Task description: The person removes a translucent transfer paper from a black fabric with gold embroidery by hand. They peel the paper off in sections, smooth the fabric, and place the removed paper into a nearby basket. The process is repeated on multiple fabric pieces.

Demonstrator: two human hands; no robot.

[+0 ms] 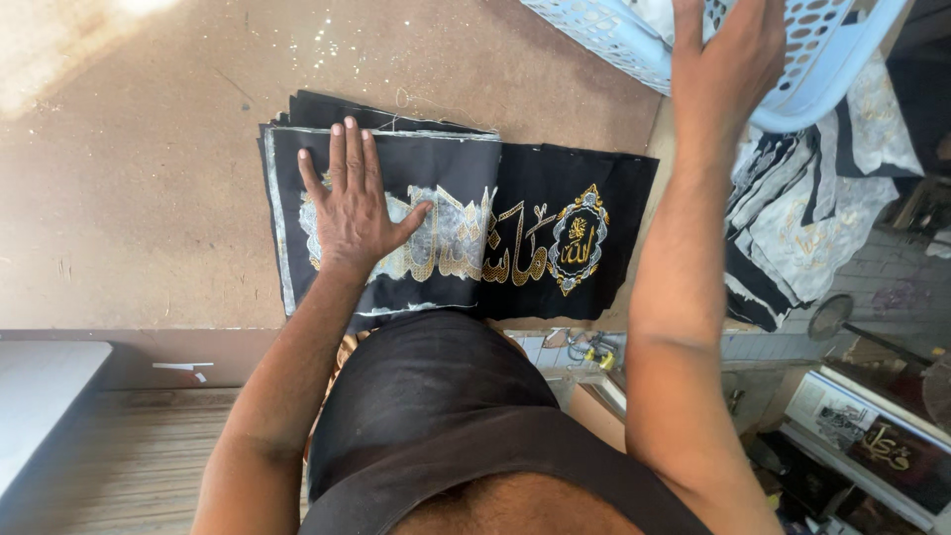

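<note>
A stack of black cloth panels (535,188) with gold and silver embroidery lies on the brown table (139,178). My left hand (352,203) presses flat on the left part of the top panel, fingers spread. My right hand (728,54) reaches up to the light blue perforated plastic basket (822,69) at the table's far right corner and rests against its side; whether the fingers grip it I cannot tell.
More embroidered black and white cloth pieces (802,218) hang off the table's right side under the basket. Below right are framed embroidered pictures (882,446) and clutter on the floor. A white surface (40,386) sits at the lower left.
</note>
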